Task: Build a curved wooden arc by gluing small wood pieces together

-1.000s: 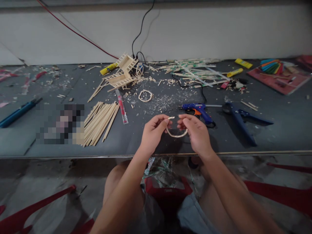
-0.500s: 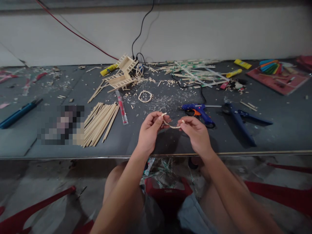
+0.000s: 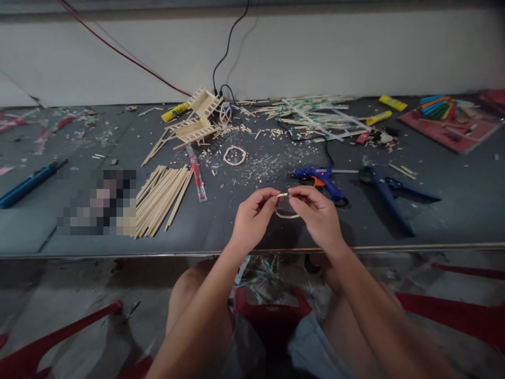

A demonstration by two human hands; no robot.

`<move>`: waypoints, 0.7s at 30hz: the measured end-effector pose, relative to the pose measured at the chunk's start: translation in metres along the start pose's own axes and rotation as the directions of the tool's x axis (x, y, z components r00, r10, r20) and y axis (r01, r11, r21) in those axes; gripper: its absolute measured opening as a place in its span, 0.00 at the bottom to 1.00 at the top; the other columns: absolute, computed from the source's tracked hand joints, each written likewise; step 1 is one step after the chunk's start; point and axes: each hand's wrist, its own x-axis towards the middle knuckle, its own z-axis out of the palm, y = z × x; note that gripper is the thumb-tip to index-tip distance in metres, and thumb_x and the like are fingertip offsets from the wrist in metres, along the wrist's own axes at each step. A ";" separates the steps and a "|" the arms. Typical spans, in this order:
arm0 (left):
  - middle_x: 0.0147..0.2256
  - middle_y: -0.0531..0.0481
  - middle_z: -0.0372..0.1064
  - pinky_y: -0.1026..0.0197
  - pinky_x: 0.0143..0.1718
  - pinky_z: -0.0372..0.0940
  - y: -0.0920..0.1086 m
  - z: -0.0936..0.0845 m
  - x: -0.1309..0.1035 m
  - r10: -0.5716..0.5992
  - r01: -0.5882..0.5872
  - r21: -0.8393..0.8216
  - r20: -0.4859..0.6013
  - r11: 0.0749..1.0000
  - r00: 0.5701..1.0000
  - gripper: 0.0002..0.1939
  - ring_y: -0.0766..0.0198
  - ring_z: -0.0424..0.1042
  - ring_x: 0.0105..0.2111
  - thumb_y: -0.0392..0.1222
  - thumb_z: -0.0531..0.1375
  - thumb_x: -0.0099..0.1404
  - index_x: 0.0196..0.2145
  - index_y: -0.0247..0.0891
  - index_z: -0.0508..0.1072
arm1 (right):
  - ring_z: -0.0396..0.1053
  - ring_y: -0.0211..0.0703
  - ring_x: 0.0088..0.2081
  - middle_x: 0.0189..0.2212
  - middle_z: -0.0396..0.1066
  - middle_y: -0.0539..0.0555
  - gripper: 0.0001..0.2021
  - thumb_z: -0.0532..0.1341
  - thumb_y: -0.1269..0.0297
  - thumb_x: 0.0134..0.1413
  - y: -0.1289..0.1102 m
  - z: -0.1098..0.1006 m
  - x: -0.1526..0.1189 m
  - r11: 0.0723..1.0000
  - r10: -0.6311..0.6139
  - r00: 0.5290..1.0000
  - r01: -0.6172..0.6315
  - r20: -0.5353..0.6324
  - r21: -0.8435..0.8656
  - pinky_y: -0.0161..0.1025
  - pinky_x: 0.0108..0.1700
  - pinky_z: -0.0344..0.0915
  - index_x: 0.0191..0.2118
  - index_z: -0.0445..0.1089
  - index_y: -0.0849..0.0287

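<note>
Between both hands is a curved chain of short wooden pieces (image 3: 287, 215), bent into a ring shape above the table's front part. My left hand (image 3: 255, 215) pinches one end of it between thumb and fingers. The other end is in the pinch of my right hand (image 3: 315, 215). The two ends meet or nearly meet at the fingertips; whether they touch is hard to tell. Behind the hands lies a similar ring of wooden pieces (image 3: 235, 156) on the table. A blue glue gun (image 3: 319, 176) rests just beyond my right hand.
Wooden sticks (image 3: 161, 202) lie left of my hands. Farther back stands a small stick-built model (image 3: 199, 123) beside a yellow tube (image 3: 175, 112). Blue cutters (image 3: 390, 197) are at right, a blue tool (image 3: 29, 184) at far left. Scattered sticks (image 3: 315, 118) lie along the wall.
My left hand has moved right and slightly down, closer to my right hand. The chain's ends have come together, so the open curve now looks like a ring.
</note>
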 end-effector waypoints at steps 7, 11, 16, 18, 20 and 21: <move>0.35 0.51 0.75 0.65 0.39 0.66 0.000 0.001 -0.001 0.014 -0.015 0.049 0.019 0.999 1.000 0.08 0.67 0.72 0.35 0.40 0.57 0.65 0.39 0.38 0.74 | 0.70 0.39 0.38 0.36 0.73 0.50 0.04 0.64 0.63 0.53 -0.002 -0.001 0.000 0.999 0.040 0.999 -0.040 0.005 -0.016 0.39 0.44 0.65 0.36 0.74 0.54; 0.35 0.51 0.75 0.65 0.39 0.66 0.000 0.001 -0.002 0.022 -0.023 0.067 0.023 0.997 0.999 0.08 0.67 0.73 0.36 0.39 0.57 0.65 0.39 0.38 0.74 | 0.69 0.38 0.36 0.34 0.72 0.49 0.04 0.63 0.62 0.53 -0.002 0.000 -0.001 0.997 0.073 0.997 -0.073 0.015 -0.002 0.38 0.43 0.64 0.35 0.73 0.55; 0.35 0.51 0.75 0.66 0.40 0.66 0.000 0.001 -0.002 0.037 -0.039 0.077 0.025 0.996 0.999 0.08 0.67 0.73 0.36 0.39 0.57 0.65 0.40 0.38 0.74 | 0.67 0.36 0.34 0.32 0.72 0.48 0.05 0.63 0.61 0.53 -0.005 0.001 -0.002 0.990 0.133 0.991 -0.134 0.027 0.036 0.36 0.41 0.63 0.34 0.72 0.55; 0.36 0.51 0.75 0.66 0.40 0.66 0.000 0.001 -0.002 0.041 -0.043 0.090 0.023 0.995 0.999 0.08 0.67 0.73 0.36 0.39 0.57 0.65 0.40 0.38 0.74 | 0.67 0.36 0.33 0.32 0.72 0.48 0.05 0.63 0.61 0.53 -0.006 0.002 -0.002 0.987 0.151 0.988 -0.153 0.033 0.057 0.35 0.40 0.63 0.34 0.72 0.55; 0.36 0.51 0.75 0.66 0.40 0.66 0.000 0.001 -0.002 0.045 -0.047 0.104 0.021 0.993 0.999 0.08 0.67 0.73 0.36 0.39 0.57 0.65 0.40 0.38 0.74 | 0.66 0.35 0.33 0.32 0.71 0.47 0.05 0.63 0.61 0.53 -0.006 0.002 -0.002 0.985 0.156 0.987 -0.158 0.033 0.070 0.35 0.40 0.62 0.34 0.72 0.55; 0.36 0.51 0.75 0.65 0.40 0.67 0.000 0.001 -0.002 0.047 -0.049 0.110 0.020 0.993 0.999 0.08 0.67 0.73 0.36 0.39 0.57 0.65 0.40 0.38 0.74 | 0.66 0.35 0.33 0.31 0.71 0.47 0.05 0.63 0.62 0.53 -0.006 0.002 -0.002 0.985 0.156 0.987 -0.158 0.031 0.074 0.35 0.40 0.62 0.34 0.72 0.55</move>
